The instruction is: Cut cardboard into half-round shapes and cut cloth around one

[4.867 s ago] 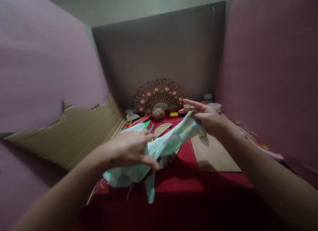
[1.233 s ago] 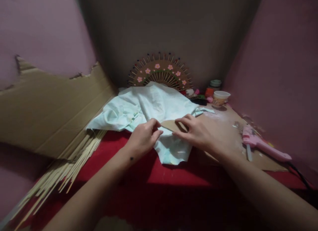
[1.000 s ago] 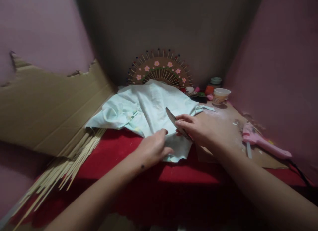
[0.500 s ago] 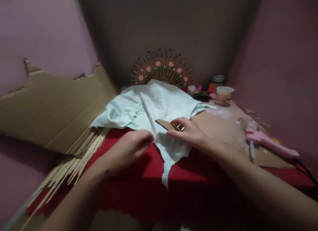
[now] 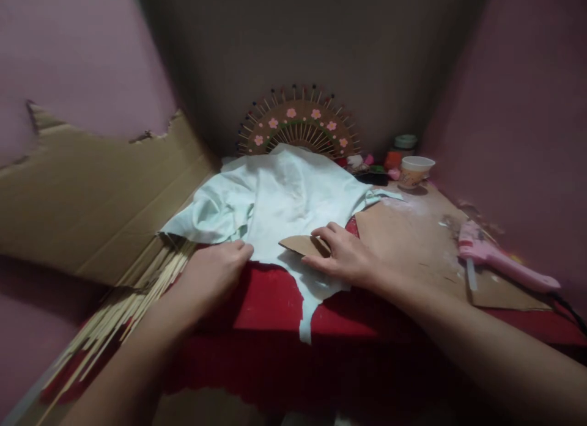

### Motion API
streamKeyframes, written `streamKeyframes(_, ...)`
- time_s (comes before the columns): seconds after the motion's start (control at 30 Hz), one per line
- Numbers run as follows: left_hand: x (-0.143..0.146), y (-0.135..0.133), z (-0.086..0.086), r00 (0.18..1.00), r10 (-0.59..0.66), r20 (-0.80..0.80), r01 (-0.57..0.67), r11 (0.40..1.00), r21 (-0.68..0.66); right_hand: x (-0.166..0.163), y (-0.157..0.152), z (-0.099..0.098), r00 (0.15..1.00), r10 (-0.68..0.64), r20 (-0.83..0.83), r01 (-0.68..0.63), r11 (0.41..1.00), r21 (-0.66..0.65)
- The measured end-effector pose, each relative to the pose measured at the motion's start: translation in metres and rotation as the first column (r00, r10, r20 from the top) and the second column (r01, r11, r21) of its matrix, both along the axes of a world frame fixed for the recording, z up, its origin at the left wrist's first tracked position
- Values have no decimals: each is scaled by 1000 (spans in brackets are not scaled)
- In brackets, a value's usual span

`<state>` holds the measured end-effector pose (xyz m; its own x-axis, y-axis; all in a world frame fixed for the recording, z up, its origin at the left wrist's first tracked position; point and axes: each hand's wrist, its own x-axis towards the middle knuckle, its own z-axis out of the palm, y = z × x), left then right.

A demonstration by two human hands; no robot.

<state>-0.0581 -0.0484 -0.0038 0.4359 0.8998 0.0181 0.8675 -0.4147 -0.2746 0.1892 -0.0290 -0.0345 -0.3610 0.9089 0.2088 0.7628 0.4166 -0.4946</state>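
Observation:
A pale green cloth lies spread on the red table cover, with one strip hanging over the front edge. On its near edge rests a small cardboard piece. My right hand lies on that piece with fingers stretched flat, pressing it down onto the cloth. My left hand rests on the cloth's near left edge, fingers curled down on the fabric.
A decorated stick fan stands at the back. A bundle of bamboo sticks and a torn cardboard sheet lie left. A cardboard sheet with a pink glue gun, a paper cup and small jars are on the right.
The cloth went from bunched in both hands to spread on the table. My right hand laid the cardboard piece flat on it; my left hand slid left along the cloth's near edge.

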Motion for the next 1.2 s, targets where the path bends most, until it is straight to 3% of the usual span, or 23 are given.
streamKeyframes(0.13, 5, -14, 6, 995, 75, -67, -80, 994, -80, -11, -7, 4, 987, 2, 159, -12, 998, 61)
streamKeyframes(0.23, 16, -13, 11, 993, 108, -55, -110, 994, -24, -14, -11, 6, 966, 21, 259, -40, 997, 67)
streamKeyframes(0.33, 32, -4, 5, 975, -77, 207, 74, 997, 27, -4, -10, 9, 974, 44, 222, -63, 995, 80)
streamKeyframes(0.37, 39, 1, 1, 934, -178, 309, 183, 983, 13, 3, -10, 10, 984, 20, 177, -37, 995, 88)
streamKeyframes(0.43, 51, 11, -9, 869, -279, 409, 285, 957, 48, 20, -9, 14, 992, -98, 80, 92, 993, 73)
streamKeyframes(0.53, 63, 23, -22, 832, -332, 445, 344, 937, 55, 43, -12, 16, 983, -183, 21, 184, 981, -68)
streamKeyframes(0.7, 69, 28, -32, 801, -294, 522, 397, 913, -94, 45, -20, 9, 945, -222, -240, 141, 939, -315)
streamKeyframes(0.83, 69, 27, -38, 790, -230, 569, 353, 928, -115, 33, -20, 12, 808, -403, -429, 82, 799, -596)
streamKeyframes(0.97, 68, 27, -43, 767, -225, 600, 358, 927, -110, 31, -22, 21, 750, -441, -493, -32, 720, -693)
streamKeyframes(1.03, 67, 26, -44, 755, -231, 614, 360, 928, -93, 33, -24, 21, 729, -443, -523, -38, 735, -677)
streamKeyframes(1.2, 65, 26, -44, 737, -226, 638, 356, 931, -82, 36, -20, 13, 668, -287, -687, -93, 884, -459)
